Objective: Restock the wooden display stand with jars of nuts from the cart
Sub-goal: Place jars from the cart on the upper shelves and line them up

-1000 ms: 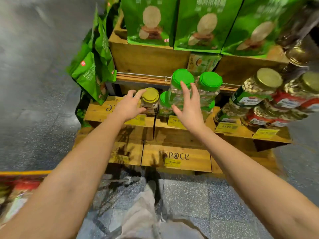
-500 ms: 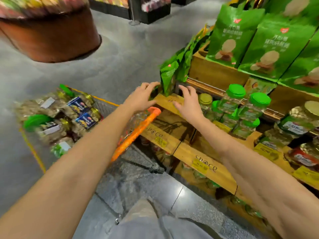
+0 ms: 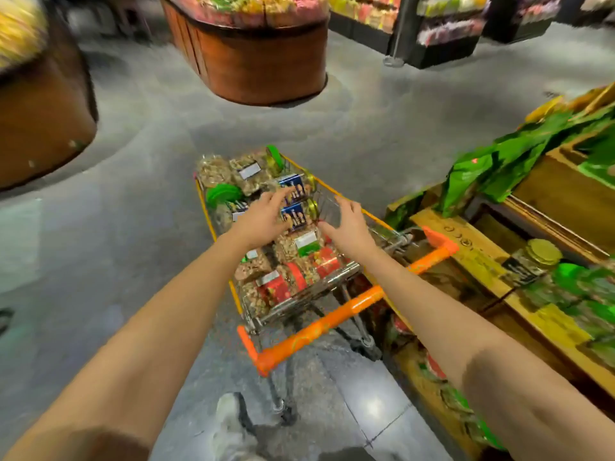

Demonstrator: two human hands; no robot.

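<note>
Filling cart (image 3: 349, 306): nut jars (image 3: 299, 244), misc. labels.

A grocery shop: a wire cart (image 3: 352, 304) of nut jars (image 3: 283, 287) at centre, a round display bin (image 3: 259, 61) at twelve o'clock, stocked shelves (image 3: 442, 31) at one, probably sweets, and a wooden stand (image 3: 462, 237) at three.

You stand on a grey speckled floor (image 3: 116, 227); a round wooden island (image 3: 263, 61) sits far ahead, dark shelving (image 3: 442, 31) far right.
</note>
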